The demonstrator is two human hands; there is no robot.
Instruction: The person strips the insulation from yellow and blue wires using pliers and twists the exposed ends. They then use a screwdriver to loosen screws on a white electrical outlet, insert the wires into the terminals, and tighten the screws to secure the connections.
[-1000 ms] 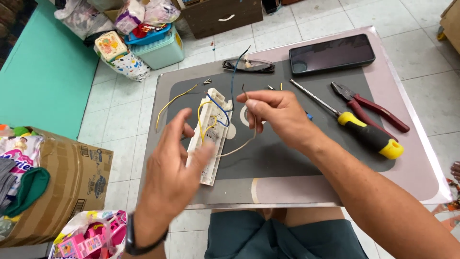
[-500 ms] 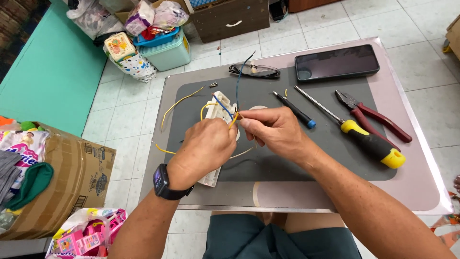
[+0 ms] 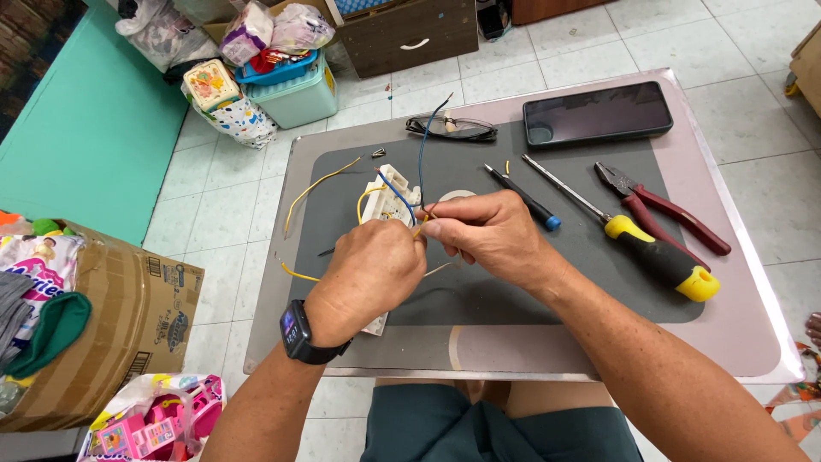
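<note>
Head view, looking down on a small table point(image 3: 753, 342) with a grey mat point(image 3: 513, 291). Left hand point(image 3: 372, 269) — closed in a loose fist over a white electrical board point(image 3: 386, 205), whose far end showed beyond the knuckles and whose near corner showed below the wrist; a black watch point(image 3: 299, 332) sat on that wrist. Right hand point(image 3: 492, 235) — fingers pinched together on a wire end just right of the left hand's knuckles, the two hands touching at the fingertips. What exactly the left fingers gripped could not be told.

Wires — a blue wire point(image 3: 425, 145) rose from the pinch toward the far side; a yellow wire point(image 3: 321, 184) trailed left of the board across the mat.

Items right of the hands, on the mat: a blue-tipped screwdriver point(image 3: 523, 198), near the right hand; a yellow-handled screwdriver point(image 3: 637, 235); red-handled pliers point(image 3: 663, 210), further right.

Far edge: folded glasses point(image 3: 451, 129) and a dark phone point(image 3: 597, 114).

Floor, left: a cardboard box point(image 3: 128, 308).
</note>
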